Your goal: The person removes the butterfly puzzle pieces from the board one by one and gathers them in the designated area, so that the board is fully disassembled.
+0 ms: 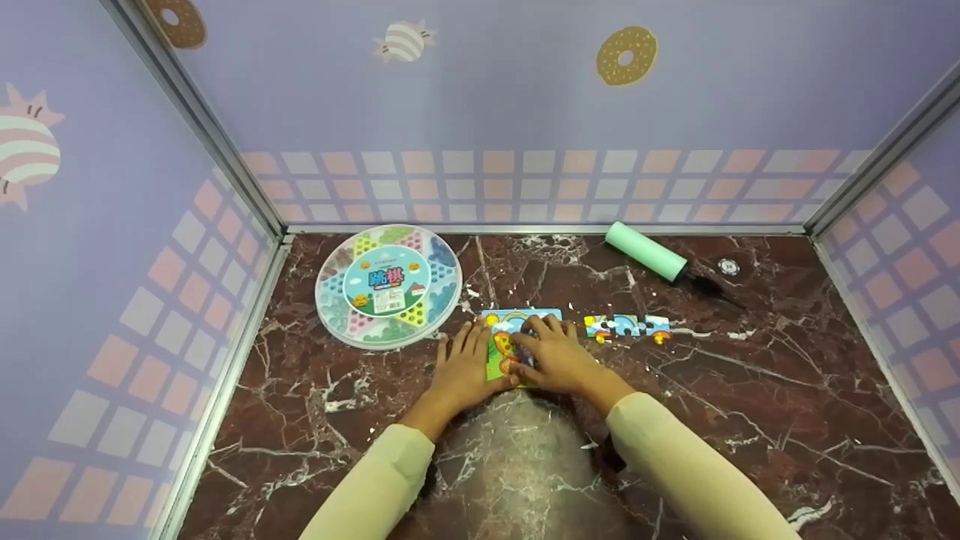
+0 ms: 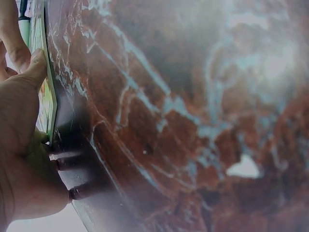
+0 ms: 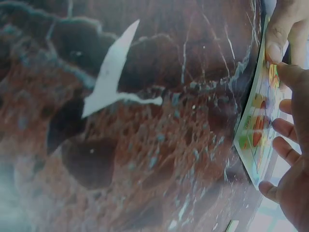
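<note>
A colourful jigsaw puzzle (image 1: 504, 352) with a light blue top border lies on the marbled table in front of the person. My left hand (image 1: 463, 369) rests along its left side, fingers extended and the thumb at the near edge. The left wrist view shows that thumb (image 2: 37, 65) against the edge of the puzzle. Over the right part of the puzzle is my right hand (image 1: 561, 358), its spread fingers bent slightly and their tips touching the picture. Part of the puzzle is hidden under this hand. Several joined puzzle pieces (image 1: 627, 325) lie to the right of the hands.
A round Chinese checkers box (image 1: 387, 286) lies at the back left. Toward the back right are a mint-green cylinder (image 1: 646, 252) with a black tapered end and a small round chip (image 1: 727, 266). White scraps (image 3: 110, 72) are scattered about. Patterned walls enclose the table's back and sides.
</note>
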{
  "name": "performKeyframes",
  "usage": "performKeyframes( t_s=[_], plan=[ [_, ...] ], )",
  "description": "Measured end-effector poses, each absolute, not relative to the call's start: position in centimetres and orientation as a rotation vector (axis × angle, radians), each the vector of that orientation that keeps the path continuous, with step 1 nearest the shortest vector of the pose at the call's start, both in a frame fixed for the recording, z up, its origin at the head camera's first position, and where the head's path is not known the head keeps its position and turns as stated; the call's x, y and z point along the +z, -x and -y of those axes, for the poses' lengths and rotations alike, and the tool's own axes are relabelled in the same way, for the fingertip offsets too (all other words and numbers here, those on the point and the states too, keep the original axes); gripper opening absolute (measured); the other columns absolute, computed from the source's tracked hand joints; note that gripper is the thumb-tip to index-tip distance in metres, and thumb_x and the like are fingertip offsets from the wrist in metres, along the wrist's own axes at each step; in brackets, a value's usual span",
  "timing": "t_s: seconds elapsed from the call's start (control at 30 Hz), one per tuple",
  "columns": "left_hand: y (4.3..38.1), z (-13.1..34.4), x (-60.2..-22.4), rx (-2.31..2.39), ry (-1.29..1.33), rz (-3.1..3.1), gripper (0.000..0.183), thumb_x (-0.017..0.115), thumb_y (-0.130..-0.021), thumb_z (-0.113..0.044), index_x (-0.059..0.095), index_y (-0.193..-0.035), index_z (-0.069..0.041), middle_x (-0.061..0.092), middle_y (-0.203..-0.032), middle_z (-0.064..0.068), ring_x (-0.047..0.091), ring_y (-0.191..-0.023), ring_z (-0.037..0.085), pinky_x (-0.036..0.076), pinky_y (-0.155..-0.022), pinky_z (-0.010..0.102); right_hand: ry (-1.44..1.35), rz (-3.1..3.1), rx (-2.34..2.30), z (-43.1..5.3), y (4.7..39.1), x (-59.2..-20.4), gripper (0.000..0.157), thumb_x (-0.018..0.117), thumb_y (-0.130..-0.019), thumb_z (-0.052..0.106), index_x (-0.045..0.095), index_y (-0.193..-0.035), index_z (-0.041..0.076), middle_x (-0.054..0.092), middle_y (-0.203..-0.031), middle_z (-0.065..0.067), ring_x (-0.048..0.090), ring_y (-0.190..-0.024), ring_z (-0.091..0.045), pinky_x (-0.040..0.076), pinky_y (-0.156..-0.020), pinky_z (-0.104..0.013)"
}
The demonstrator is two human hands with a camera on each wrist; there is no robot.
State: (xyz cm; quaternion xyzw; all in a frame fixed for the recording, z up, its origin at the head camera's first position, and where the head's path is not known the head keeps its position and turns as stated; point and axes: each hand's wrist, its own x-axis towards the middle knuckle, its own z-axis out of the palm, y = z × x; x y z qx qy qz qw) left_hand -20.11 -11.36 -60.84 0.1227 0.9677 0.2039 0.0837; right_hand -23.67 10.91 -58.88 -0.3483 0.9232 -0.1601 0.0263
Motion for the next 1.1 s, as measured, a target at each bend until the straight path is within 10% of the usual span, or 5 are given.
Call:
performKeyframes(
  t_s=[1.1],
  plan=[
    [20.4, 11.8, -62.3, 0.682, -0.359, -2.874, 0.116, 0.074, -0.094, -0.072, 0.023, -0.177, -0.009, 0.015, -0.188, 0.009, 0.014, -0.174, 0.036, 0.002, -0.138, 0.069, 0.988, -2.812, -0.422, -7.8, 24.4, -58.8, 0.054, 0.071, -0.107, 0.044, 0.063, -0.154, 0.019, 0.054, -0.141, -0.016, 0.05, -0.129, -0.039, 0.046, -0.106, -0.072]
  ],
)
